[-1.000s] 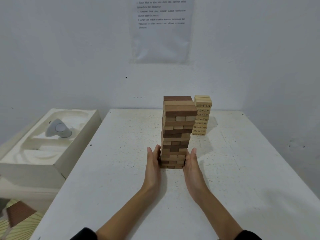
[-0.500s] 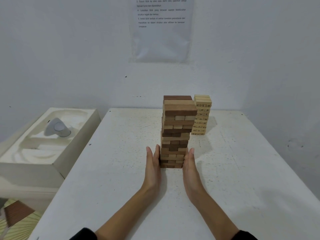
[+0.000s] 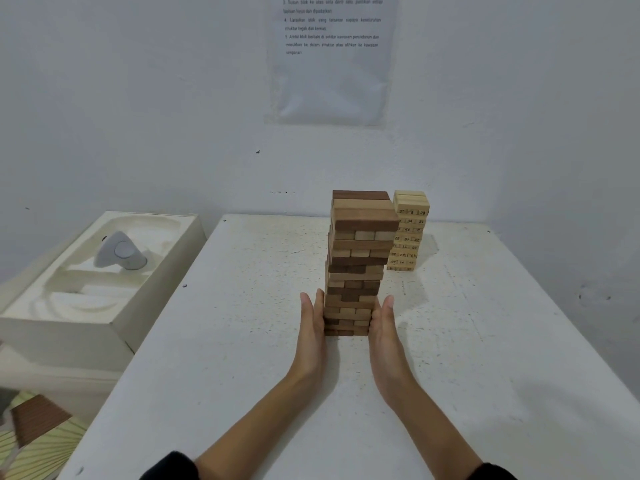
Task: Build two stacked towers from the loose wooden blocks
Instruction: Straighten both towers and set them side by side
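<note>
Head view: the only one; everything below is read from it.
Near tower: one stack of mixed dark and pale blocks standing on the white surface, towards its middle. Its upper layers sit a little askew and overhang to the right.
Left hand: flat, fingers straight and together, palm against the tower's left side at the lowest layers. It grips nothing.
Right hand: the mirror of it, flat against the right side at the same height, also holding nothing.
Why held so: I'd judge the two palms are squeezing the bottom courses square, or steadying the stack, since pressure from both sides at once will not tip it.
Far tower: one pale stack with printed numbers, behind and to the right, near the wall and apart from the near tower. It probably stands back there to keep it clear of the work.
Count: two towers, two hands, and no loose blocks that I can pick out.
Layers: too blurred low down to count.
Beside the surface: one white moulded tray holding one grey device.
Wall: one printed sheet.
</note>
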